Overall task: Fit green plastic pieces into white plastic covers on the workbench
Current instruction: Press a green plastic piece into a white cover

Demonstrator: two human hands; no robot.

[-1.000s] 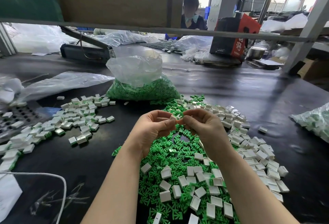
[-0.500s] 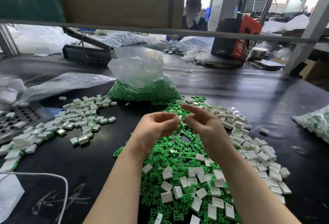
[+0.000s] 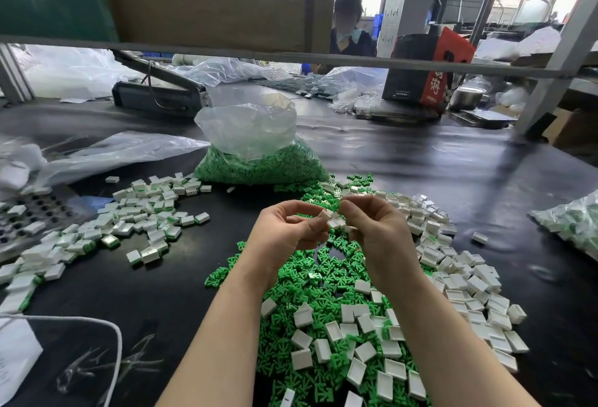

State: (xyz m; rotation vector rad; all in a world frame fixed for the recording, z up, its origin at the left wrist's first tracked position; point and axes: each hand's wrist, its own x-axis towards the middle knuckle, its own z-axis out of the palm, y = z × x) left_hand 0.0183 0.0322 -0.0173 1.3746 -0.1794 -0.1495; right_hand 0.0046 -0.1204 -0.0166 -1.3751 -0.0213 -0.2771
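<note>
Both hands' grip pinched on small parts: left hand [image 3: 284, 232] pinches a white cover [image 3: 324, 214], right hand [image 3: 375, 225] another beside it. Fitting step, probably; next needs alignment and a press. Loose green pieces [image 3: 310, 280] lie below on worktop [image 3: 453, 173]; finished pile [image 3: 142, 212] left; bag of green pieces [image 3: 259, 160] beyond. Nothing blocks.

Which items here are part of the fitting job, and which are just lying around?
In use: white cover pinched between left hand and right hand; loose green pieces; empty white covers; bag of green pieces; finished pile.

Lying about: red box; metal pot; white cable.
</note>
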